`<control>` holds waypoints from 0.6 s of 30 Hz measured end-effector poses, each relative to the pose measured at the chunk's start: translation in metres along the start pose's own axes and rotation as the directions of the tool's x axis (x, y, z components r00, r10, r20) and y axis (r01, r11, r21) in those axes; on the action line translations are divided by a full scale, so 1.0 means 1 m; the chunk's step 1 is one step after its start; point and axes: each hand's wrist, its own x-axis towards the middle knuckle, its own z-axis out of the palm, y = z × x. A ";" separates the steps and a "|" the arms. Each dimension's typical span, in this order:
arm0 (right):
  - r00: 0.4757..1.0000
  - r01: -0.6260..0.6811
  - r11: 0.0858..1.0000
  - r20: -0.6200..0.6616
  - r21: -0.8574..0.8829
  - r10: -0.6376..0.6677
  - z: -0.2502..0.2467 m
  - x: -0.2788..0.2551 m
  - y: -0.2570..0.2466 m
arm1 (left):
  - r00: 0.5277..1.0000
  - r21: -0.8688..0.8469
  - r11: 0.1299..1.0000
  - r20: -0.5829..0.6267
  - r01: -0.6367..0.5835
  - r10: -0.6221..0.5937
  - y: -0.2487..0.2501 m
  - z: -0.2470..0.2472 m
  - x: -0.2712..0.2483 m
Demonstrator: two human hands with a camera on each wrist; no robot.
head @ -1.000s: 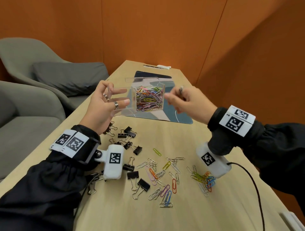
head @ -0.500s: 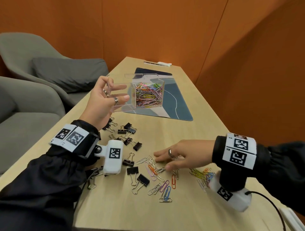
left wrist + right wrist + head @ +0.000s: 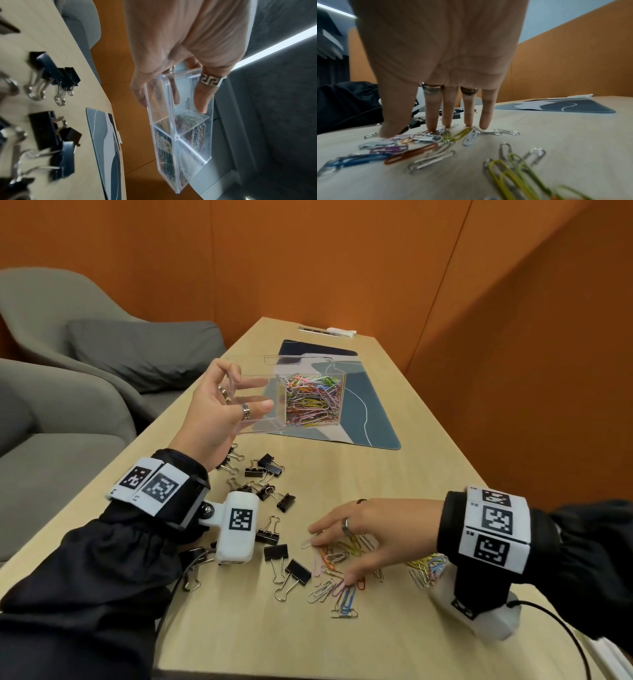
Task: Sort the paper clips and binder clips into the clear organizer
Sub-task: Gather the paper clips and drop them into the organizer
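My left hand [image 3: 239,395] holds the clear organizer [image 3: 291,419] up above the table, thumb on the near wall and fingers round the far wall of its empty left compartment. The right compartment is packed with coloured paper clips [image 3: 313,402]. In the left wrist view the left hand [image 3: 171,97] grips the organizer [image 3: 181,142] at its end. My right hand [image 3: 330,554] lies low over the loose paper clips [image 3: 339,587], fingers straight and spread, tips [image 3: 431,127] pressing on the clips [image 3: 419,148]. Black binder clips [image 3: 270,470] lie scattered under my left wrist.
More binder clips [image 3: 291,571] lie near the front, and a second heap of paper clips [image 3: 428,568] sits beside my right wrist. A blue-grey desk mat [image 3: 370,419] lies behind the organizer. Grey armchairs [image 3: 68,378] stand left of the table, and an orange wall right.
My right hand has dropped from the organizer's open top to the loose paper clips on the table and spread its fingers over them. The left hand keeps the organizer raised.
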 end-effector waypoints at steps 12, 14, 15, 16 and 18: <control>0.999 0.007 0.993 -0.040 0.115 -0.003 0.010 0.004 -0.009 | 1.000 0.007 1.000 0.018 0.021 -0.021 0.000 0.003 -0.003; 0.997 0.005 0.986 -0.074 0.164 0.007 0.013 0.006 -0.010 | 1.000 0.015 1.000 0.018 0.025 -0.026 0.000 0.003 -0.002; 0.996 0.007 0.982 -0.089 0.189 0.010 0.014 0.007 -0.009 | 0.999 0.018 0.999 0.017 0.029 -0.029 0.000 0.003 -0.002; 0.995 0.008 0.978 -0.099 0.209 0.013 0.014 0.008 -0.009 | 0.999 0.020 0.999 0.015 0.033 -0.033 0.000 0.004 -0.002; 0.994 0.000 0.971 -0.107 0.238 0.026 0.014 0.011 -0.007 | 0.999 0.023 0.999 0.014 0.038 -0.038 0.000 0.004 -0.002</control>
